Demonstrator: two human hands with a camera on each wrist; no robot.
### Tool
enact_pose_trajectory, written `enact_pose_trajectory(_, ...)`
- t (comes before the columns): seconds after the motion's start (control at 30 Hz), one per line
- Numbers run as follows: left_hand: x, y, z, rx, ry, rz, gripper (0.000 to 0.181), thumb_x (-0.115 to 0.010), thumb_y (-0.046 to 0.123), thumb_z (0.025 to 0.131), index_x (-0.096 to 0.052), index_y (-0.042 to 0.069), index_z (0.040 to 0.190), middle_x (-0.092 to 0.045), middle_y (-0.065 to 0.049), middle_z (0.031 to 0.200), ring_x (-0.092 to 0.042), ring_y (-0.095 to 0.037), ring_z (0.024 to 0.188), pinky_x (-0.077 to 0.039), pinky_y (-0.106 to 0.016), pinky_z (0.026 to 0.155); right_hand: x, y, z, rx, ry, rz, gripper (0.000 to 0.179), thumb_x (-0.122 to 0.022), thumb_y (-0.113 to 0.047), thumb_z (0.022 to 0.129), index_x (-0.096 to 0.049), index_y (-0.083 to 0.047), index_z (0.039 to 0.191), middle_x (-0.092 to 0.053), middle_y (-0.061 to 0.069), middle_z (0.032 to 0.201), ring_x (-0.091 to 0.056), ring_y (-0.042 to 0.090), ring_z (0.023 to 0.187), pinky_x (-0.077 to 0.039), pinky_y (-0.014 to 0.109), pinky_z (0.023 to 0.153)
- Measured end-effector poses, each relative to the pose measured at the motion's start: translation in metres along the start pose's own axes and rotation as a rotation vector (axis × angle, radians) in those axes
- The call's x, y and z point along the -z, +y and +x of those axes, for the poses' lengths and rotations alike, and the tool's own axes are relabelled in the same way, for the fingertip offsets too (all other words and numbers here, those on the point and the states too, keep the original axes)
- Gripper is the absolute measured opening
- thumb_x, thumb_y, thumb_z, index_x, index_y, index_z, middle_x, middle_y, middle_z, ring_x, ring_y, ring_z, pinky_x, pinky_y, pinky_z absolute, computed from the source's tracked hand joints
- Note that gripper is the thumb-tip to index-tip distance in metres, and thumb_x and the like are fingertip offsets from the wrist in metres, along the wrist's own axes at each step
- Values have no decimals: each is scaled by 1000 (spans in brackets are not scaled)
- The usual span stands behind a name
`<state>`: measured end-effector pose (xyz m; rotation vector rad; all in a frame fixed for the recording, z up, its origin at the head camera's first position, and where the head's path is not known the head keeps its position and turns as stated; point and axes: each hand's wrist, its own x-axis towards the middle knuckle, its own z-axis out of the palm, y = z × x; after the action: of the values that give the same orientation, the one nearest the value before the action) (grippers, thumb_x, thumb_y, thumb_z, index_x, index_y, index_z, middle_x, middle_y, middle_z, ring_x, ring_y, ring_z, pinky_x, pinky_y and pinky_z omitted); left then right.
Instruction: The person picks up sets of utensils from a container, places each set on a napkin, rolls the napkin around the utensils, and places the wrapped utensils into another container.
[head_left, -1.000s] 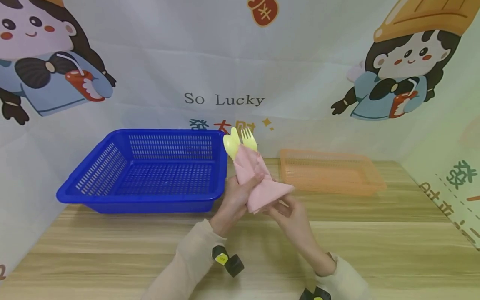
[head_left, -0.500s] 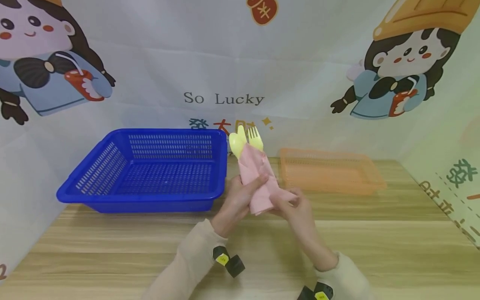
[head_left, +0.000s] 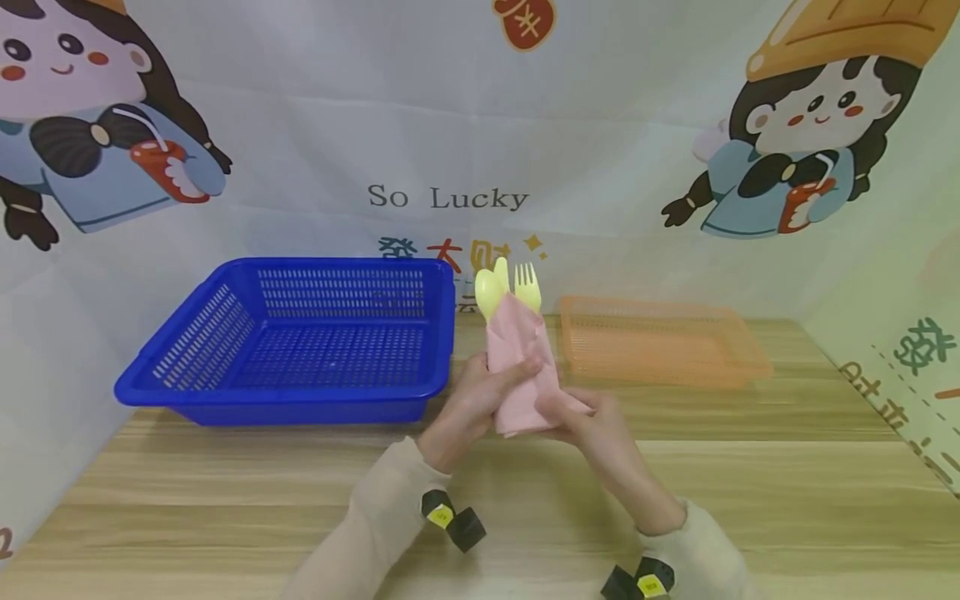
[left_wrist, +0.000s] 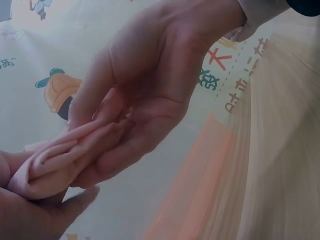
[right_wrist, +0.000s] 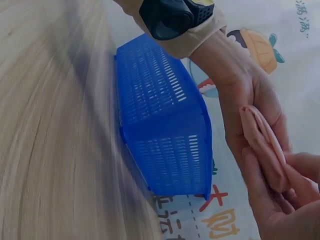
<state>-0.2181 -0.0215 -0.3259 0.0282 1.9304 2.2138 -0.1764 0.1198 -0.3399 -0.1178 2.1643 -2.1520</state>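
Above the wooden table (head_left: 750,475), a pink napkin roll (head_left: 519,367) is gripped by the left hand (head_left: 468,404) at its 9 o'clock. Its lower end is pinched by the right hand (head_left: 596,421) at 5 o'clock, and yellow cutlery (head_left: 510,286) is seen protruding at 12 o'clock.

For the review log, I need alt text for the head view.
Both hands, left hand and right hand, hold a pink napkin wrapped round a yellow spoon and fork above a wooden table. A blue basket sits left, an orange basket right.
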Motion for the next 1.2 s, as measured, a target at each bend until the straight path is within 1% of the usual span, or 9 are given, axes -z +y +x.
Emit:
enact_pose_trajectory(0.17, 2, -1, 1, 37, -43, 15, 35, -65, 18, 80, -53, -3, 105, -63, -15, 89, -63, -17, 68, -54, -32, 63, 2, 4, 1, 0, -52, -4, 33, -56, -8, 84, -54, 13, 110, -60, 17, 102, -61, 15, 85, -49, 30, 81)
enact_pose_trajectory(0.37, 3, -2, -1, 28, -103, 30, 36, -65, 19, 81, -53, -3, 106, -64, -15, 89, -64, -17, 69, -54, -32, 63, 1, 7, -1, 16, -38, 30, 31, -54, -7, 85, -54, 13, 110, -59, 17, 106, -60, 14, 87, -48, 30, 83)
enact_pose_trajectory(0.47, 4, -3, -4, -8, -125, 99, 36, -65, 23, 80, -55, -3, 103, -64, -10, 83, -61, -13, 66, -52, -27, 59, 1, 6, -2, 19, -5, 40, 33, -54, -9, 86, -53, 11, 112, -59, 17, 108, -59, 14, 89, -47, 31, 86)
enact_pose_trajectory(0.6, 6, -5, -11, -53, -165, 207, 32, -63, 22, 82, -59, -4, 100, -59, -1, 74, -50, -8, 63, -43, -20, 55, 1, 1, -3, 17, 96, 27, 34, -56, -13, 86, -55, 8, 113, -60, 15, 106, -60, 13, 89, -46, 31, 87)
enact_pose_trajectory(0.67, 6, -7, -14, -66, -179, 227, 31, -61, 21, 84, -60, -4, 101, -55, 2, 71, -45, -7, 62, -39, -19, 55, 1, -1, -3, 19, 132, 18, 34, -57, -13, 86, -55, 7, 112, -60, 16, 106, -61, 13, 87, -47, 31, 86)
enact_pose_trajectory(0.9, 6, -13, -16, -81, -170, 164, 31, -58, 19, 86, -59, -8, 102, -51, 3, 68, -42, -7, 61, -37, -19, 56, 0, -4, -4, 46, 211, -170, 36, -64, -25, 81, -61, 0, 108, -61, 13, 107, -56, 15, 89, -43, 37, 86)
enact_pose_trajectory(1.07, 9, -15, -13, -123, -183, 81, 32, -61, 22, 84, -60, -6, 100, -55, 3, 71, -46, -5, 62, -40, -17, 57, 3, -6, -3, 86, 231, -225, 36, -65, -27, 80, -61, -3, 107, -59, 10, 111, -52, 19, 96, -38, 36, 88)
enact_pose_trajectory(1.13, 9, -15, -12, -132, -173, 46, 30, -61, 18, 84, -59, -8, 100, -54, 3, 70, -46, -4, 61, -38, -16, 55, 4, -7, -3, 120, 238, -228, 34, -64, -24, 82, -61, -3, 108, -60, 11, 111, -53, 18, 97, -41, 32, 86)
enact_pose_trajectory(1.2, 9, -14, -12, -126, -156, 24, 28, -60, 14, 84, -58, -10, 100, -54, 3, 68, -45, -4, 59, -37, -15, 53, 4, -6, -3, 204, 274, -249, 33, -64, -18, 81, -58, 0, 108, -60, 13, 108, -54, 17, 94, -44, 26, 82)
